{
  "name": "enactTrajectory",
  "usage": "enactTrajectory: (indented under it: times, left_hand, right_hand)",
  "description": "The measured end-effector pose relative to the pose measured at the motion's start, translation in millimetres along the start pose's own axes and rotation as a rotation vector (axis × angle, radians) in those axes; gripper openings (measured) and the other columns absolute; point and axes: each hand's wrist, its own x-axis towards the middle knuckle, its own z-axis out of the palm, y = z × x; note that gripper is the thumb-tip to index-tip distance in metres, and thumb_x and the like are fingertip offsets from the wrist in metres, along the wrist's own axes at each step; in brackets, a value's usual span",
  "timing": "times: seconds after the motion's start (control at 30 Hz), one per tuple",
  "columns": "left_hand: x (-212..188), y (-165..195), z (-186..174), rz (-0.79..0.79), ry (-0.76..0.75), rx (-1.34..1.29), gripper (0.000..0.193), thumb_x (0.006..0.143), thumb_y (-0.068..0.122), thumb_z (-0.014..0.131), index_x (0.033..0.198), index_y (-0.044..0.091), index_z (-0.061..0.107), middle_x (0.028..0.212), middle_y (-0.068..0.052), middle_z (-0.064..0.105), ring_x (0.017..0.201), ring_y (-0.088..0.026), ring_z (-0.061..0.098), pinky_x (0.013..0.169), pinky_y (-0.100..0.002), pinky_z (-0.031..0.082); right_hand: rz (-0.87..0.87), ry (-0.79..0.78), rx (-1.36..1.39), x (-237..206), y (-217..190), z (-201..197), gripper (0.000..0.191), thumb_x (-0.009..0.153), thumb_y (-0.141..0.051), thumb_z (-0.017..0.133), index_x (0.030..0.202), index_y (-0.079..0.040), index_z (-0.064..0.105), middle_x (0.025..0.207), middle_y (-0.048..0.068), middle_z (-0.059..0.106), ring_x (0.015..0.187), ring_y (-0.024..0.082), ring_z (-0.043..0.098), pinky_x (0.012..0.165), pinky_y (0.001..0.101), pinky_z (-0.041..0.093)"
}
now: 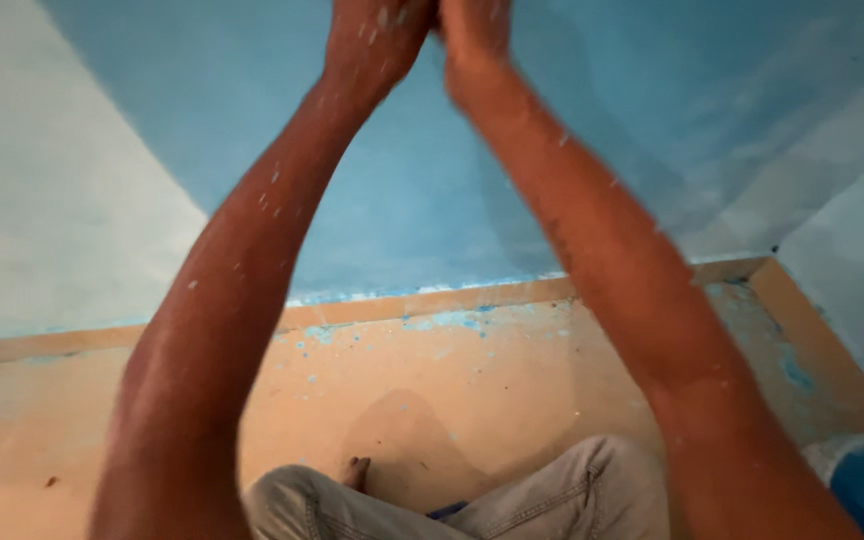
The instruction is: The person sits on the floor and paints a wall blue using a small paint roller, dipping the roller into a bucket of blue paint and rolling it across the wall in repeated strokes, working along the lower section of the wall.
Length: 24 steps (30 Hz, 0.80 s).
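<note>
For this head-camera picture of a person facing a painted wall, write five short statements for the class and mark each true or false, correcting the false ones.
1. Both hands, the left hand and the right hand, are raised close together at the top edge. True.
2. The wall ahead is painted red. False: it is blue.
3. Blue paint spatters mark the floor near the wall's foot. True.
4. The forearms are covered by long sleeves. False: they are bare, flecked with pale specks.
5. A whole paint roller shows in the hands. False: the frame cuts off the fingers, so anything held is hidden.
</note>
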Motion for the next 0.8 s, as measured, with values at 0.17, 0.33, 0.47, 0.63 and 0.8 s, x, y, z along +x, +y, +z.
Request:
enactTrajectory:
  times: [0.17,0.33,0.47,0.63,0.8]
  left_hand:
    - [-128,3,-66,-0.162,-0.078,-0.035,0.047,0.109,0.032,0.068,0.144,0.005,0.051,0.111,-0.024,0.073,0.096,-0.038,0.074,0.078,-0.043,0.059]
    - [-263,6,-87,-0.614,-0.144,0.047,0.045,0.104,0.026,0.060,0.143,0.005,0.053,0.101,-0.024,0.072,0.090,-0.032,0.073,0.076,-0.040,0.056]
    - [-299,13,-72,-0.669,-0.042,-0.186,0.046,0.106,0.023,0.057,0.145,0.001,0.049,0.107,-0.019,0.074,0.097,-0.024,0.071,0.083,-0.036,0.054]
    - [-232,14,-38,-0.649,-0.004,-0.175,0.048,0.104,0.028,0.058,0.145,0.004,0.052,0.097,-0.014,0.070,0.084,-0.017,0.064,0.074,-0.033,0.052]
    - [-108,36,17,-0.381,0.214,-0.418,0.037,0.110,0.023,0.058,0.142,0.003,0.055,0.110,-0.008,0.068,0.102,-0.016,0.062,0.089,-0.033,0.054]
  right_hand:
    - [-0.061,-0.096,-0.010,-115,110,57,0.043,0.089,-0.047,0.076,0.087,-0.004,0.071,0.082,-0.004,0.060,0.080,0.011,0.054,0.069,0.0323,0.048]
    - [0.164,-0.208,0.064,-233,192,68,0.030,0.097,-0.031,0.072,0.103,-0.001,0.068,0.088,-0.004,0.060,0.085,0.009,0.053,0.078,0.0298,0.048]
    - [0.251,-0.203,-0.073,-255,203,54,0.030,0.095,-0.029,0.069,0.107,-0.002,0.068,0.088,-0.001,0.064,0.084,0.010,0.056,0.078,0.0294,0.050]
    - [0.135,-0.194,-0.215,-188,157,32,0.033,0.093,-0.033,0.072,0.106,-0.002,0.071,0.087,0.002,0.068,0.082,0.010,0.060,0.075,0.0296,0.051]
    - [-0.208,-0.229,-0.334,-73,60,3,0.036,0.095,-0.038,0.072,0.093,-0.002,0.071,0.076,0.003,0.066,0.074,0.014,0.059,0.070,0.0330,0.053]
